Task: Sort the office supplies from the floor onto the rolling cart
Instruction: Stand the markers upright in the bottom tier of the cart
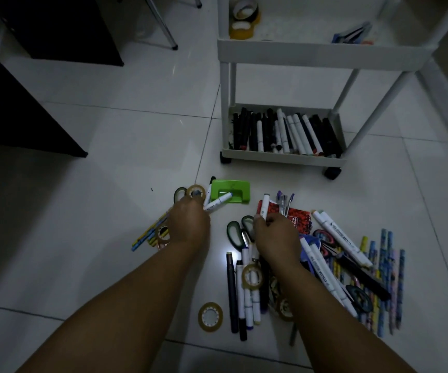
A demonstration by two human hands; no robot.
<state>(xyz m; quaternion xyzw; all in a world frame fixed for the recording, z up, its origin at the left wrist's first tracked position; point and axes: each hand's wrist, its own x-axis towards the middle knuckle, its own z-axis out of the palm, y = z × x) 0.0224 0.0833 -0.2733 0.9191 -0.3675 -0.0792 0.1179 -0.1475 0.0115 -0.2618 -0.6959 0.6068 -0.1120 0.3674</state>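
Office supplies lie scattered on the tiled floor in front of a white rolling cart (pixel 282 154). My left hand (pixel 189 224) grips a white marker (pixel 219 201) that points up toward a green hole punch (pixel 231 192). My right hand (pixel 275 234) pinches another white marker (pixel 264 204) standing over a red notebook (pixel 297 215). Green-handled scissors (pixel 240 230) lie between my hands. The cart's bottom shelf holds several black and white markers (pixel 285 133). Its upper shelf carries tape rolls (pixel 244 20).
Tape rolls (pixel 210 316), more markers (pixel 244 292), patterned pencils (pixel 384 278) and further scissors (pixel 360 297) cover the floor at right. Striped pencils (pixel 147 234) lie left of my left hand. Dark furniture (pixel 23 109) stands at left, chair legs (pixel 167 30) behind.
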